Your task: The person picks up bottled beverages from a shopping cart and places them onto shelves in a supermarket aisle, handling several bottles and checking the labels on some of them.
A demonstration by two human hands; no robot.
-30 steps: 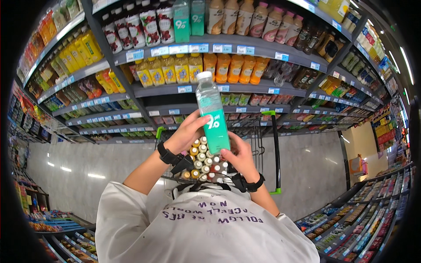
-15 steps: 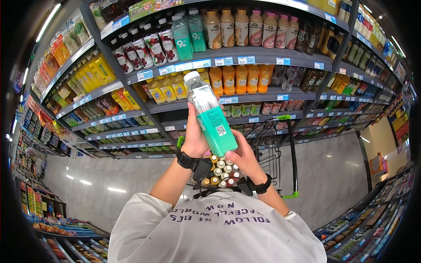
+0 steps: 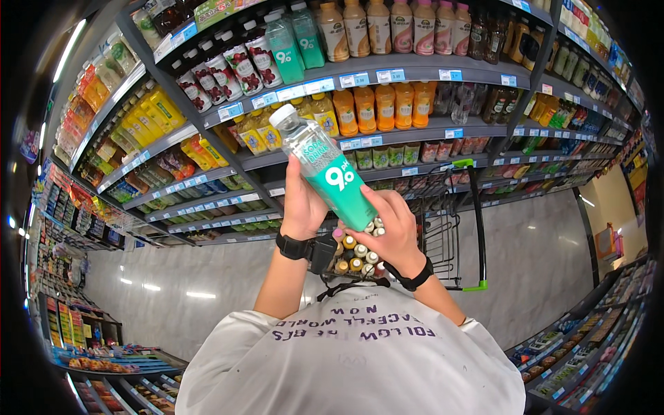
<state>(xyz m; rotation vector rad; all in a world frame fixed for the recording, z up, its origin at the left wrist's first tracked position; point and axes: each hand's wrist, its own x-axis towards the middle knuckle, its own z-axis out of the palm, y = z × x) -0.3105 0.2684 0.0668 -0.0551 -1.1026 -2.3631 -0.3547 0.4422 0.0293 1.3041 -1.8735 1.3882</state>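
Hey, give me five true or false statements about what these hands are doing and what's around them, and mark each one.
1. The left hand and right hand are both on the teal-labelled bottle. True.
2. Its cap is orange. False: the cap is white.
3. Matching bottles stand on a supermarket shelf. True.
4. Orange-drink bottles stand above those matching bottles. False: orange-drink bottles stand below.
5. The shopping cart contains no bottles. False: capped bottles stand inside it.
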